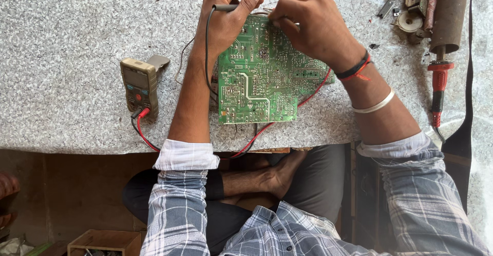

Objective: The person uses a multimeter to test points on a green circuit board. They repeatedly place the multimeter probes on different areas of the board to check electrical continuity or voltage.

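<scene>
Honestly, with the green circuit board mid-worktop near its front edge, the left hand pinching the black probe and the right hand closed on its hidden probe should rest on the board for steady tips.

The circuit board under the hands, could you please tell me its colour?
Green circuit board with pale traces, seen in the head view.

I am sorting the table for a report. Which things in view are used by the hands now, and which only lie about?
In use:
- green circuit board
- black probe in left hand
- right hand at the board's top edge
- multimeter with red and black leads

Lying about:
- soldering iron
- loose small parts
- brown cylinder
</scene>
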The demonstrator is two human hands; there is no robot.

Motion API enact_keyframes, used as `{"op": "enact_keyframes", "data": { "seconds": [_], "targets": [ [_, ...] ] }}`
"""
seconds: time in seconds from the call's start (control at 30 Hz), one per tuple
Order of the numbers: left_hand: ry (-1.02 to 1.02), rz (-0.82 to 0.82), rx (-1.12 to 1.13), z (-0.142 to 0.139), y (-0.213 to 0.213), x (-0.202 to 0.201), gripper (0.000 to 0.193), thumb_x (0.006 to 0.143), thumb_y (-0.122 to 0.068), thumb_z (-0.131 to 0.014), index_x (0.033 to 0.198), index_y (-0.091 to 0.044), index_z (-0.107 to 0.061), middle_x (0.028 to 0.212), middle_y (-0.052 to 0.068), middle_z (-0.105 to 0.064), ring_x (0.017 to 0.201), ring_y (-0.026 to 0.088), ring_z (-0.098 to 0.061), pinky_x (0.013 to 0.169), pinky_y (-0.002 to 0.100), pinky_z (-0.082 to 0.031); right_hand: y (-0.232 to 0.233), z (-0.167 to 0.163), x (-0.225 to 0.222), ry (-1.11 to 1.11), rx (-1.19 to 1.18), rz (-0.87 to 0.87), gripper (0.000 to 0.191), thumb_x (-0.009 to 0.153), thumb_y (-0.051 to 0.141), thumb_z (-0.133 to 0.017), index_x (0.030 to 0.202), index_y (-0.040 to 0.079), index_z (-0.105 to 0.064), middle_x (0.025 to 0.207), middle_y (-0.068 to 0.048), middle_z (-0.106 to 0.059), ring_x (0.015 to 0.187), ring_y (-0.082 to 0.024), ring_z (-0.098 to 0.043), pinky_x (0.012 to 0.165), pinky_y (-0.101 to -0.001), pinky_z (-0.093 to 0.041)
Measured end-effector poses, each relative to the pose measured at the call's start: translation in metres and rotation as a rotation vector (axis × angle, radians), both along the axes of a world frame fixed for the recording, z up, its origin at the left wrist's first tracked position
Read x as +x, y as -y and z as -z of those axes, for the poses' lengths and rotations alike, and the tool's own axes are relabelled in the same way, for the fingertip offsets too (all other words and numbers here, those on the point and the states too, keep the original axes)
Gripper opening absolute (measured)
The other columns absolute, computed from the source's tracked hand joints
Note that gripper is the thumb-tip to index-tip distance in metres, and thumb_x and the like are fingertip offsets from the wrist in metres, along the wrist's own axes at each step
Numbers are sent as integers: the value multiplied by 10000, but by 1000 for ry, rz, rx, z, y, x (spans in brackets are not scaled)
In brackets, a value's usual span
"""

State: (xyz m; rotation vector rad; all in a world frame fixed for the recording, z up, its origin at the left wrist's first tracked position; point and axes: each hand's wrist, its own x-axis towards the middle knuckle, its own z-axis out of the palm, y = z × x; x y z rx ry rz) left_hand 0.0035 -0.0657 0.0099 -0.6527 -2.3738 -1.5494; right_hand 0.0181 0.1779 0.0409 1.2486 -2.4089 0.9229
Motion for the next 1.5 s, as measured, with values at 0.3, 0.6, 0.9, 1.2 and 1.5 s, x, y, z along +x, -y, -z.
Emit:
{"op": "enact_keyframes", "data": {
  "seconds": [0.3, 0.6, 0.9, 1.2, 1.5],
  "targets": [
    [-48, 30, 19, 0, 3, 3, 311, 1100, -292, -681, 991, -17, -780, 809, 27, -730, 692, 60, -624, 577, 236, -462, 5, 1, 1, 16, -39, 56, 72, 995, 29, -771, 1003, 40, -701, 946, -100, -682, 853, -316, -698, 751, -418, -560],
    [-27, 8, -4, -1, 2, 0, 298, 1090, -290, -670, 987, -32, -779, 798, 24, -744, 658, 45, -631, 541, 224, -464, 5, 4, -2, 144, -166, 26, 98, 1024, 1, -706, 1099, 15, -645, 1054, -121, -687, 907, -275, -740, 788, -352, -617],
    [-6, -7, 27, -1, -2, 2, 285, 1076, -278, -695, 975, -25, -780, 763, 21, -716, 654, 56, -595, 546, 244, -443, -1, -3, 2, -217, -37, 28, 143, 981, 33, -764, 1081, 75, -670, 993, -62, -712, 920, -270, -726, 794, -369, -578],
    [-43, 6, 27, -3, 0, 2, 279, 1078, -267, -696, 979, -20, -779, 789, 26, -727, 683, 63, -624, 576, 254, -477, 0, 6, -2, -113, 48, 51, 133, 955, 79, -787, 1047, 65, -691, 984, -56, -723, 848, -271, -716, 687, -388, -535],
    [7, -21, 13, -7, -1, 2, 276, 1070, -263, -689, 986, -16, -777, 787, 22, -733, 688, 59, -634, 576, 251, -480, 2, -1, 0, -110, 83, 53, 110, 976, 102, -788, 994, 84, -682, 949, -32, -715, 863, -255, -719, 685, -390, -540]
  ]
}}
